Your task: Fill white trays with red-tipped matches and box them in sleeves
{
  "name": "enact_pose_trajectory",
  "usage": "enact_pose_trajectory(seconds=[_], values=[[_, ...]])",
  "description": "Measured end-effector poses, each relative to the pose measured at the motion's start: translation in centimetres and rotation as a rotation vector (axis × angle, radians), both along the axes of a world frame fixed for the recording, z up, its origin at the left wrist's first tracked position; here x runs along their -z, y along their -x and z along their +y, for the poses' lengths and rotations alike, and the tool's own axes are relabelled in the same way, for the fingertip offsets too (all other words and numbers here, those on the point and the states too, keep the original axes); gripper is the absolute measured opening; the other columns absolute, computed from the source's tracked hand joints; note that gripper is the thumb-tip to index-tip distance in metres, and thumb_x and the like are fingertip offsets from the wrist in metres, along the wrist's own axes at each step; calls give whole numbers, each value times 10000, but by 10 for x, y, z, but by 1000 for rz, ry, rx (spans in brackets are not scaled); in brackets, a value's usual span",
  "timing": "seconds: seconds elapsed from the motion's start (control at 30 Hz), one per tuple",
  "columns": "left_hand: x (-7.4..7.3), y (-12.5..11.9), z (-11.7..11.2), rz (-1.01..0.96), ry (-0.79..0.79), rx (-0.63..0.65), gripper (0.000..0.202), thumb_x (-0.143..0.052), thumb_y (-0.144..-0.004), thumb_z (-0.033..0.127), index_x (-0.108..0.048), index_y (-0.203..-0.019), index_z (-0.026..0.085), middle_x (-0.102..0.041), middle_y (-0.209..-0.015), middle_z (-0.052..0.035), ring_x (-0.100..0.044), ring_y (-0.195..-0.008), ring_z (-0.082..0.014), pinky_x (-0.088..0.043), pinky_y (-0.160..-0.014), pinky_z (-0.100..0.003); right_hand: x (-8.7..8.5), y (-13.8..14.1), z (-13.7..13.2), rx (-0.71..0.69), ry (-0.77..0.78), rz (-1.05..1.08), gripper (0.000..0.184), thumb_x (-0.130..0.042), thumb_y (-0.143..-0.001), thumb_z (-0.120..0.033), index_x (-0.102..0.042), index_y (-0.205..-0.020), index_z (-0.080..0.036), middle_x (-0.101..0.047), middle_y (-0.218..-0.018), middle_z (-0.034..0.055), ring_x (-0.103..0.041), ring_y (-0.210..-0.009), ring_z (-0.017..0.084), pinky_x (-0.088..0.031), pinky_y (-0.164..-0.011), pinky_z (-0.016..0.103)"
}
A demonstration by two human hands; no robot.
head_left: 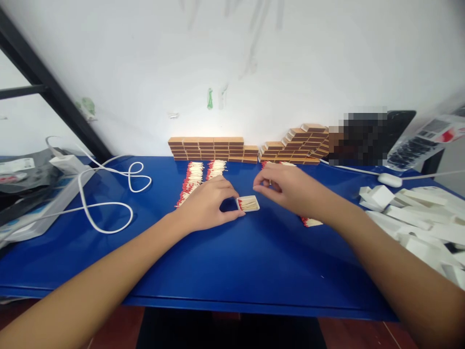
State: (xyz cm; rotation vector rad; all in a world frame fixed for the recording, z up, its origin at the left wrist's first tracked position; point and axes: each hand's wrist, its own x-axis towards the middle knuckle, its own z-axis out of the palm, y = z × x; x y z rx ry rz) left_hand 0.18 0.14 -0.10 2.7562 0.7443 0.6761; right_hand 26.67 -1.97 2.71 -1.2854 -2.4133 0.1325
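The left hand [209,206] grips the left end of the matchbox tray [252,210] on the table [225,271], but the curled right hand [288,186] just right of it, maybe empty, I can't tell, could bump it and spill the matches [248,203].

The blue tabletop [218,271] looks smooth and glossy, with soft reflections, under matchsticks [192,177] of pale bare wood with matt red heads. The small tray [257,207] has the matt look of white card, and the stacked matchboxes [207,145] look like cardboard with dull brown sides. A clear plastic bag [417,140] shines.
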Motion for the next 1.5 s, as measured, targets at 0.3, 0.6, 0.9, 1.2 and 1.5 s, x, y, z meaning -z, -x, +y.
enact_pose_trajectory(seconds=[0.3,0.6,0.9,1.2,1.5], values=[[0,0,0,-6,-8,-9,246,-827,-946,399,-795,-1067,187,-782,-1079,-93,-708,-1038,-275,-581,-934,-437,7,-40,30,172,104,-185,156,-667,-943,-302,-781,-887,-211,-771,-924,101,-669,-795,242,-446,-692,341],[-4,0,-2,14,-3,-9,252,-819,-952,412,-794,-1056,184,-779,-1077,-96,-695,-1055,-285,-579,-933,-445,14,-38,34,191,169,-219,182,-620,-967,-277,-682,-810,-209,-742,-869,91,-635,-775,225,-417,-695,333],[-1,0,-1,13,-5,-8,255,-824,-946,415,-789,-1053,186,-775,-1074,-99,-693,-1057,-281,-581,-950,-437,16,-35,34,217,226,-239,196,-578,-988,-296,-641,-823,-211,-729,-864,95,-629,-777,235,-419,-697,337],[-1,0,-2,17,-1,-2,260,-814,-951,425,-794,-1063,191,-774,-1077,-102,-692,-1047,-284,-580,-942,-449,15,-34,33,156,151,-138,154,-590,-923,-204,-735,-973,-188,-762,-889,86,-656,-774,219,-454,-710,315],[-2,0,-2,21,-8,0,247,-810,-955,425,-788,-1053,199,-773,-1070,-96,-692,-1049,-281,-571,-946,-437,17,-35,35,167,125,-145,164,-606,-938,-220,-751,-1009,-187,-748,-868,71,-660,-782,219,-443,-719,308]])
